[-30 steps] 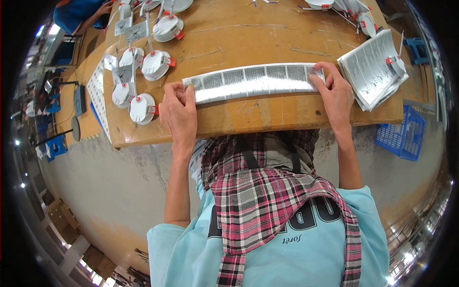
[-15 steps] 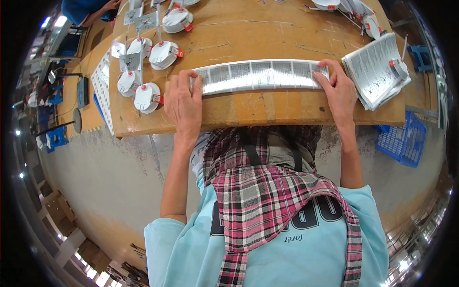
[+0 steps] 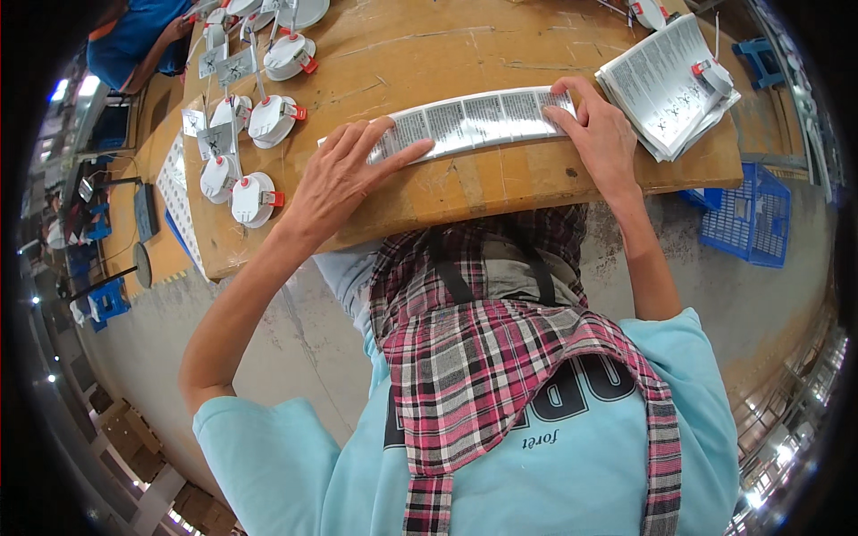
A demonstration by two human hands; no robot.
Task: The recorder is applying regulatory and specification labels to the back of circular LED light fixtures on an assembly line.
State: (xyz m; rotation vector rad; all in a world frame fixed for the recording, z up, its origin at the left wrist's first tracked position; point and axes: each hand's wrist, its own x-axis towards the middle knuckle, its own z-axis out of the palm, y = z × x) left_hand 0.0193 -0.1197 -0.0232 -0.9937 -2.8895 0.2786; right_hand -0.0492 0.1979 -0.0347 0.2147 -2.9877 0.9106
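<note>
My left hand (image 3: 347, 165) has moved in from the end of the long, shiny, silver-white strip of printed labels (image 3: 483, 121) and now spreads over it, thumb and fingers wide apart. My right hand (image 3: 608, 136) touches the strip's other end with thumb and pointing finger; I can't tell if they pinch it. The strip runs between my hands, over the brown wooden table (image 3: 509, 183). Just right of my right hand is a thick pile of white printed sheets (image 3: 657, 85). Round white discs with red clips (image 3: 252, 200) sit left of my left hand.
</note>
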